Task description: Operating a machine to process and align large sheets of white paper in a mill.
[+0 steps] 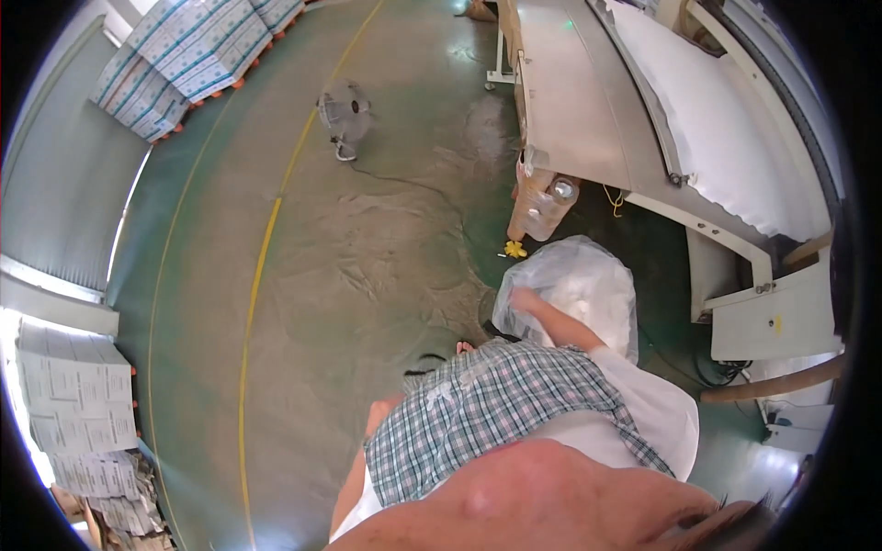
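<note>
Beyond the bulging, translucent plastic bag point(602, 262) on the scuffed green-brown floor point(340, 275) stands a smooth, flat beige worktop point(579, 110). The right hand point(526, 301) is at the bag's left side; I cannot tell either hand's grip.

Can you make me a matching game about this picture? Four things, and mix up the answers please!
1. Right hand
2. Fan
3. Plastic bag
4. Cloth over the person's front

A. See-through
B. Checked pattern
C. At the bag
D. On the floor by a yellow line

Pairs: 1-C, 2-D, 3-A, 4-B
</note>
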Available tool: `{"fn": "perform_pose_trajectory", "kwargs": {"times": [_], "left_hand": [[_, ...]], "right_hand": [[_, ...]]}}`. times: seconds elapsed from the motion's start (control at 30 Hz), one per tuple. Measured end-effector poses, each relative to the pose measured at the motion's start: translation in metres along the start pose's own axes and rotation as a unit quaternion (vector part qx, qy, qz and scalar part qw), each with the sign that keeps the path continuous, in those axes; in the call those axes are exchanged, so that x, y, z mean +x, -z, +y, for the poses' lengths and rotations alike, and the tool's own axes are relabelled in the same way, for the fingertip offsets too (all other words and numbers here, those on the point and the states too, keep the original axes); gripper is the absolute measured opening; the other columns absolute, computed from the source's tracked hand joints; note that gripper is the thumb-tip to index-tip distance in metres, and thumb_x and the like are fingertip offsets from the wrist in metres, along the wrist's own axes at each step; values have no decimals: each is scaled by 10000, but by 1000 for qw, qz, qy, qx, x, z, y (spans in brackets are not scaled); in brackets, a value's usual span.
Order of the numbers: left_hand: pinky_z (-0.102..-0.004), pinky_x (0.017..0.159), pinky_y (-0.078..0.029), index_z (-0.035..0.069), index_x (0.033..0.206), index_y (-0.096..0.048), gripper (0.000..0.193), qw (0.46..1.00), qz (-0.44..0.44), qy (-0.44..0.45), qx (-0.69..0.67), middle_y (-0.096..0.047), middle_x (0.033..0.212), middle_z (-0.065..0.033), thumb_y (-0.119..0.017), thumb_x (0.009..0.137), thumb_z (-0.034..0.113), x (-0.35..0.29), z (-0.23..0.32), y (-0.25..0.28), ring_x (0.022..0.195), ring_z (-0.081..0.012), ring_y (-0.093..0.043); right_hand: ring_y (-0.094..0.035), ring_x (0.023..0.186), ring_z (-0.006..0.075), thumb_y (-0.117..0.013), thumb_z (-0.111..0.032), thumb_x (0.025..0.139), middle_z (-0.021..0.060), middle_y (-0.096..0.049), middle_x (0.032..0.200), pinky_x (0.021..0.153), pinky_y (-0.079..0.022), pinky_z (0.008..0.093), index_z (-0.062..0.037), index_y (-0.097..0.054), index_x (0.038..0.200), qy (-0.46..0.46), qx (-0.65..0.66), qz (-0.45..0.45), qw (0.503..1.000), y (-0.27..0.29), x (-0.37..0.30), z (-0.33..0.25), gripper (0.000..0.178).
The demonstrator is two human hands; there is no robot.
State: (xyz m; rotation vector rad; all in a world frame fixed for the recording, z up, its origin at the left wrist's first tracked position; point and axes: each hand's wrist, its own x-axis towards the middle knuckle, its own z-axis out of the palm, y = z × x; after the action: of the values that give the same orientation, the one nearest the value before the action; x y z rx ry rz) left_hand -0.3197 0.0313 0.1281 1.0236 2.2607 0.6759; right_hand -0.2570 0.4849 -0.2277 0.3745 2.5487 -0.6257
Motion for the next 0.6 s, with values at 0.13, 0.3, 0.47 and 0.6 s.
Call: {"fn": "perform_pose_trajectory", "kwargs": {"times": [0.13, 0.3, 0.47, 0.6], "left_hand": [[-441, 639, -442, 44, 811, -553, 189, 999, 33, 28, 2, -559, 751, -181, -501, 741, 212, 106, -36, 87, 751, -377, -560], [-418, 662, -436, 20, 828, -559, 205, 999, -3, 17, -34, -547, 767, -209, -511, 740, 199, 252, -105, 194, 779, -385, -550], [-406, 658, -431, -8, 779, -556, 219, 999, -36, -4, -30, -555, 779, -218, -521, 736, 204, 422, -107, 318, 774, -386, -546], [-401, 689, -436, 6, 854, -572, 237, 985, -172, -8, -1, -570, 835, -224, -506, 754, 210, 522, -110, 401, 826, -388, -550]], "right_hand": [[-589, 792, 315, -543, -263, 799, 140, -615, 841, 671, -464, 394, -60, -564, 929, 224, 194, 150, 943, 284, 116, -259, 242], [-591, 824, 312, -549, -234, 800, 155, -616, 861, 695, -463, 392, -63, -564, 968, 266, 235, 173, 919, 396, 248, -315, 241], [-563, 773, 389, -503, -262, 741, 213, -584, 800, 692, -455, 444, -14, -595, 762, 115, 32, 110, 987, 395, 359, -191, 265], [-584, 717, 385, -505, -244, 693, 237, -587, 755, 638, -462, 478, 18, -621, 738, -132, 150, 155, 968, 375, 355, -98, 291]]}}
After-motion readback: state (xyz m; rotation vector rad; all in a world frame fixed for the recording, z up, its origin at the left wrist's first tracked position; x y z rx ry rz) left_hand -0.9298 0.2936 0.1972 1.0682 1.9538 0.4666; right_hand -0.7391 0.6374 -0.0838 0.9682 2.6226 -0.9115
